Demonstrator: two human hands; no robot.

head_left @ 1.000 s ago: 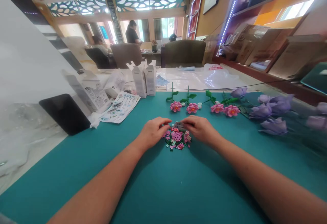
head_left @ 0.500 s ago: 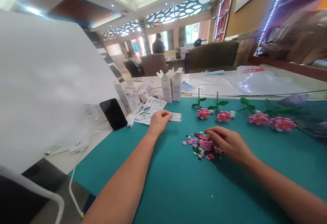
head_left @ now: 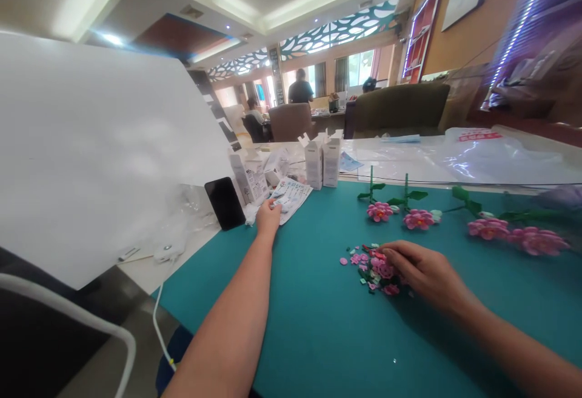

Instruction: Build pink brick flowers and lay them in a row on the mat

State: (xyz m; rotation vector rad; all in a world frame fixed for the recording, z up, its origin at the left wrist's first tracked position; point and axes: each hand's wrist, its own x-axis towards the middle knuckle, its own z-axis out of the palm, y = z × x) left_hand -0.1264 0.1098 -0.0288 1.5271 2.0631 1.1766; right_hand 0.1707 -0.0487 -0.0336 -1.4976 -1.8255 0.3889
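My right hand (head_left: 427,272) lies on the teal mat (head_left: 318,325), its fingertips resting on a small pile of pink and green pieces (head_left: 370,265). Nothing is lifted from the pile. My left hand (head_left: 268,216) is stretched far to the left, with its curled fingers at the near edge of the printed sheets (head_left: 293,192) by the mat's corner. Whether those fingers pinch anything is not clear. Behind the pile lie finished pink flowers on green stems (head_left: 379,210), and a second pink flower (head_left: 418,219).
A black phone (head_left: 225,202) leans beside small white boxes (head_left: 322,165) behind the sheets. More pink flowers (head_left: 536,242) lie at right, with clear plastic sheeting (head_left: 454,155) beyond. A large white board (head_left: 91,155) fills the left. A white cable (head_left: 157,319) hangs off the table edge. People sit far back.
My left hand left the pile and carried a small pale packet leftward to the printed sheets. My right hand stayed on the pieces. The view swung left.
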